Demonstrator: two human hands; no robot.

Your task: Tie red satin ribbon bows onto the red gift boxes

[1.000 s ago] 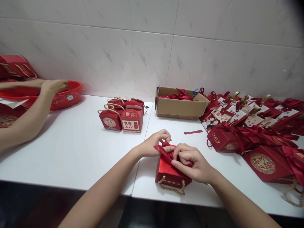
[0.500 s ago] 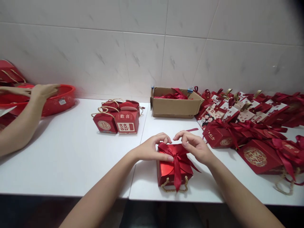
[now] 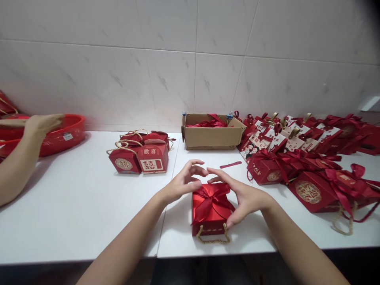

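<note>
A red gift box (image 3: 213,228) stands on the white table in front of me, with a dark red ribbon bow (image 3: 211,200) tied across its top. Its gold rope handle (image 3: 213,240) hangs on the near side. My left hand (image 3: 184,182) hovers at the box's back left corner, fingers curved and apart, nothing held. Around the right side curves my right hand (image 3: 242,196), its fingers spread over the back edge and its thumb near the front right corner. Whether the thumb touches the box is hard to tell.
A cardboard box (image 3: 212,139) of red ribbons stands by the wall, a loose ribbon strip (image 3: 230,164) before it. Finished-looking red boxes (image 3: 308,194) crowd the right. Several rope-handled boxes (image 3: 152,158) stand left of centre. Another person's arm (image 3: 26,154) reaches into a red basket (image 3: 68,132).
My right hand has moved from above the bow to around the box's right side. My left thumb has lifted off the bow. A ribbon tail now lies toward the front left.
</note>
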